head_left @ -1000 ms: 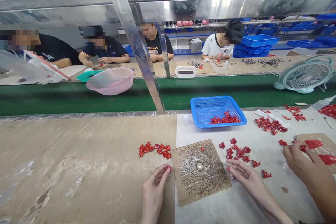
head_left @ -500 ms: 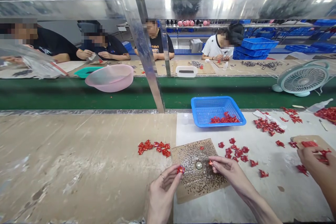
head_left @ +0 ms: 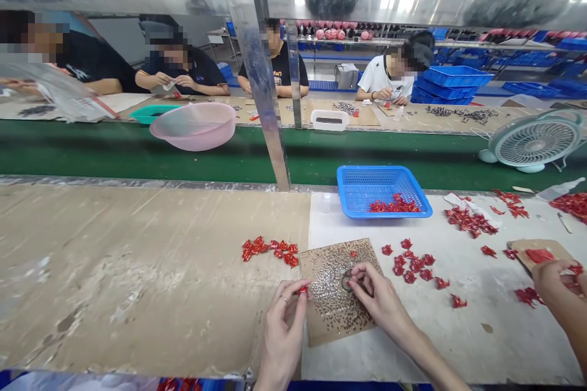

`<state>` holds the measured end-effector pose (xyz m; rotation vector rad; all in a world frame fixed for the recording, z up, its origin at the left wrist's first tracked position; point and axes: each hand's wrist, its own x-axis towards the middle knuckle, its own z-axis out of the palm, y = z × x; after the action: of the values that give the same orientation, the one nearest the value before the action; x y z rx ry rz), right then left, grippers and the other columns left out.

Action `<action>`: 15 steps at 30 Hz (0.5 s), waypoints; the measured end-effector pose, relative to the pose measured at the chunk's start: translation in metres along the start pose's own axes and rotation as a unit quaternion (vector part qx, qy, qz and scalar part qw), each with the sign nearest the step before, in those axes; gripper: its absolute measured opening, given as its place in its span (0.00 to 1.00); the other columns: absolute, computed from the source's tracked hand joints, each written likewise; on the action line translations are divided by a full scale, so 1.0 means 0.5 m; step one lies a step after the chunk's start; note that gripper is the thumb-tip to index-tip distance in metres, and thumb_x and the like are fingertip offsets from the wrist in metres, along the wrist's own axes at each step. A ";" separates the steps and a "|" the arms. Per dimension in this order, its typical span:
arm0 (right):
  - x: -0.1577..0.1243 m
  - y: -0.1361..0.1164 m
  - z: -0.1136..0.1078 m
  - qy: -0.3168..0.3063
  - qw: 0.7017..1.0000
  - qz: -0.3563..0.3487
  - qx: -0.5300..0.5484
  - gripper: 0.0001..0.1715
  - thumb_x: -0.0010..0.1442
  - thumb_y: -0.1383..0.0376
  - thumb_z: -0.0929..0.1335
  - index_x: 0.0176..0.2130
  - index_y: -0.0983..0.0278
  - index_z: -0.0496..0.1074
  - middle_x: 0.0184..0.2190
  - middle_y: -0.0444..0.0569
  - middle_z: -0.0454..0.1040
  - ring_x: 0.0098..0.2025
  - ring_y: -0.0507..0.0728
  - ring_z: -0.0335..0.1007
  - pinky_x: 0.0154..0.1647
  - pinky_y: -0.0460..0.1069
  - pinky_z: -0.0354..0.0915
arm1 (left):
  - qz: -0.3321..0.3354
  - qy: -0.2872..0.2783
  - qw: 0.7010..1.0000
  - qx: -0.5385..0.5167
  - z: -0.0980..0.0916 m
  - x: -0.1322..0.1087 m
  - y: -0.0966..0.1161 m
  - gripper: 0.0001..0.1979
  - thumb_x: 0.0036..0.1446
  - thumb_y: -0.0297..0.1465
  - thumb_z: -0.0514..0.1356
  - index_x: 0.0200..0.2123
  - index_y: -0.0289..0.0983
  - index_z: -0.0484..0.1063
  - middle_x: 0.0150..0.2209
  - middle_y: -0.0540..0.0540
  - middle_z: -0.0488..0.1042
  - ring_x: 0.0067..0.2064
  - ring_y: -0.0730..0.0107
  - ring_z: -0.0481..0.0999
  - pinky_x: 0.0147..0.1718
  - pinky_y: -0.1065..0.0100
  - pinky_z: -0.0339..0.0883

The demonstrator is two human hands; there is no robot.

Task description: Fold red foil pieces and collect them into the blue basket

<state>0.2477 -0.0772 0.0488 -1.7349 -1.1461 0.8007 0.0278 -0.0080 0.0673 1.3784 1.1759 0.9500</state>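
I am seeing the left hand pinching a small crinkled red foil piece at the edge of a square brown cardboard sheet studded with tiny metal bits, while the right hand is curling over its round centre; whether it is grasping anything, I cannot tell.

Blue crates sit on metal racks beyond a green conveyor belt.

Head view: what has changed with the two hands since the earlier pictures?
The right hand has moved left, from beside the cardboard square onto it, near its centre. The left hand has come to the square's edge, pinching a red piece. The blue basket stayed put.
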 end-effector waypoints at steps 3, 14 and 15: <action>0.001 -0.002 0.007 -0.002 1.000 -0.020 -0.012 0.15 0.65 0.50 0.71 0.40 0.57 0.73 0.30 0.44 0.77 0.27 0.56 0.68 0.34 0.51 0.68 | 0.000 0.009 1.000 0.004 0.004 -0.002 -0.015 0.25 0.60 0.54 0.62 0.42 0.38 0.82 0.39 0.40 0.82 0.38 0.59 0.85 0.41 0.61 0.85; 0.005 -0.020 -0.009 0.008 0.994 0.034 0.104 0.25 0.62 0.41 0.73 0.37 0.58 0.68 0.27 0.42 0.70 0.26 0.54 0.61 0.30 0.49 0.62 | 0.015 0.028 0.999 0.019 0.001 0.005 -0.025 0.22 0.59 0.51 0.65 0.44 0.38 0.84 0.41 0.39 0.85 0.42 0.58 0.87 0.42 0.63 0.85; 0.006 -0.025 -0.013 0.004 0.991 0.043 0.130 0.28 0.61 0.39 0.73 0.37 0.58 0.66 0.28 0.43 0.71 0.27 0.54 0.62 0.29 0.48 0.61 | 0.023 0.019 0.999 0.020 0.004 0.004 -0.019 0.21 0.60 0.50 0.65 0.43 0.39 0.85 0.42 0.39 0.85 0.43 0.57 0.87 0.43 0.63 0.84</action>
<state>0.2499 -0.0742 0.0626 -1.5756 -0.9206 0.9509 0.0285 -0.0064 0.0574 1.4301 1.2004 0.9938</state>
